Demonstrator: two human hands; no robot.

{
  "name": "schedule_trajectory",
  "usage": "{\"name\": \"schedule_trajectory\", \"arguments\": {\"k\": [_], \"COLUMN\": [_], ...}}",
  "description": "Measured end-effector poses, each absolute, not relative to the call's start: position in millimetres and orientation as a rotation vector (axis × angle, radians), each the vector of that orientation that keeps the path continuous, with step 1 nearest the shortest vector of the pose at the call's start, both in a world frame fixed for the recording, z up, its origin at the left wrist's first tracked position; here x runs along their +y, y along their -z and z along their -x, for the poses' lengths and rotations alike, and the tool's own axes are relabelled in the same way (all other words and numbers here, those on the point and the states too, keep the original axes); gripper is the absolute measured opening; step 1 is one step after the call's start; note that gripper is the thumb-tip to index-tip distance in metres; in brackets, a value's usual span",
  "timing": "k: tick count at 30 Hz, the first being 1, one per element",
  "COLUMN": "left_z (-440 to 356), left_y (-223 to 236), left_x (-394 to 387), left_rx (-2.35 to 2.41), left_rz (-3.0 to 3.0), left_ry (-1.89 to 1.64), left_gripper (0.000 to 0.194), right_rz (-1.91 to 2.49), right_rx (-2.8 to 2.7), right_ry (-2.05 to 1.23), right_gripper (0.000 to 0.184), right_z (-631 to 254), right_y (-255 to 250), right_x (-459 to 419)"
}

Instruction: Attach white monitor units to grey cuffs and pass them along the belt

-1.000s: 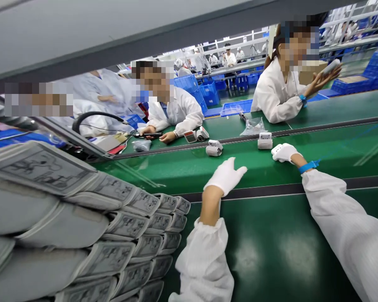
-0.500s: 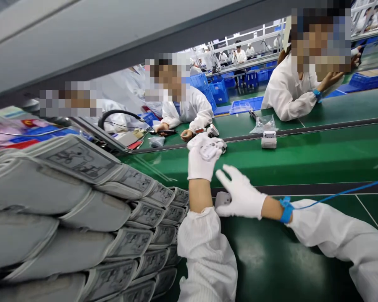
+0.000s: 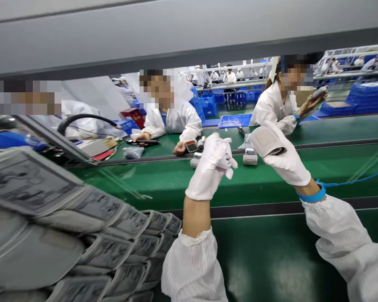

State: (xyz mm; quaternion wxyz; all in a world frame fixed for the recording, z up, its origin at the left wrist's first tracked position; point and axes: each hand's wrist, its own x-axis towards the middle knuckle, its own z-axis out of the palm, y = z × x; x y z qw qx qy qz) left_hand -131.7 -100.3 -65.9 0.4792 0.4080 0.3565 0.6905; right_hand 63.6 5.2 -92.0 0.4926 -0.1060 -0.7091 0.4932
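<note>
My left hand (image 3: 211,167), in a white glove, is raised above the green conveyor belt (image 3: 271,180) and closed around a small white device that barely shows between the fingers. My right hand (image 3: 285,161), also gloved, is lifted to its right and grips a grey rolled cuff (image 3: 265,140). A blue wrist strap (image 3: 311,195) with a blue cord circles my right wrist. The two hands are held apart at about the same height.
A tall stack of grey printed cuffs (image 3: 82,218) fills the left foreground. White cuffed devices (image 3: 250,157) lie on the belt's far side. Across the belt sit people in white coats (image 3: 176,119) at a green bench. Blue crates (image 3: 368,94) stand behind them.
Both hands rose from the belt. My left hand lifted the small white device it had grasped; my right hand picked up a grey cuff near the stack and swung it up to the right.
</note>
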Motion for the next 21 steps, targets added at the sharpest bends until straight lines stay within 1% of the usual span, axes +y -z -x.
{"name": "schedule_trajectory", "arguments": {"k": [2,5,7,8,10,13,15,16,18,21], "left_z": [116.7,98.1,88.9,85.0,78.0,70.7,70.1,71.3,75.7,83.2], "left_y": [64.7,63.0,62.3,62.0,61.7,62.5,64.8,66.5,70.3,74.4], "left_x": [-88.9,-77.5,-75.1,-75.2,-76.5,-76.8,-74.9,-73.6,-71.6,-72.4], "left_rx": [0.842,0.755,0.714,0.722,0.770,0.784,0.766,0.767,0.787,0.904], "left_rz": [-1.048,-1.091,-1.092,-1.084,-1.011,-0.762,-0.627,-0.602,-0.628,-0.821], "left_ry": [-1.627,-1.472,-1.400,-1.384,-1.401,-1.494,-1.528,-1.530,-1.525,-1.489], "left_gripper": [0.053,0.070,0.075,0.072,0.058,0.027,0.017,0.016,0.020,0.037], "right_rz": [0.246,0.325,0.374,0.389,0.419,0.471,0.491,0.489,0.494,0.606], "right_rx": [-1.749,-1.816,-1.858,-1.877,-1.905,-1.905,-1.925,-1.953,-2.036,-2.160], "right_ry": [-1.178,-1.089,-1.018,-0.984,-0.923,-0.841,-0.757,-0.692,-0.536,-0.441], "right_gripper": [0.116,0.128,0.131,0.129,0.118,0.094,0.081,0.077,0.074,0.070], "right_z": [-73.5,-79.6,-80.4,-80.0,-77.4,-71.0,-68.1,-67.8,-69.9,-78.1], "right_y": [87.5,85.7,84.7,84.5,85.3,89.4,91.6,91.7,89.3,80.6], "right_x": [8.6,12.7,14.3,14.2,11.9,6.0,3.3,2.6,1.2,-3.3]}}
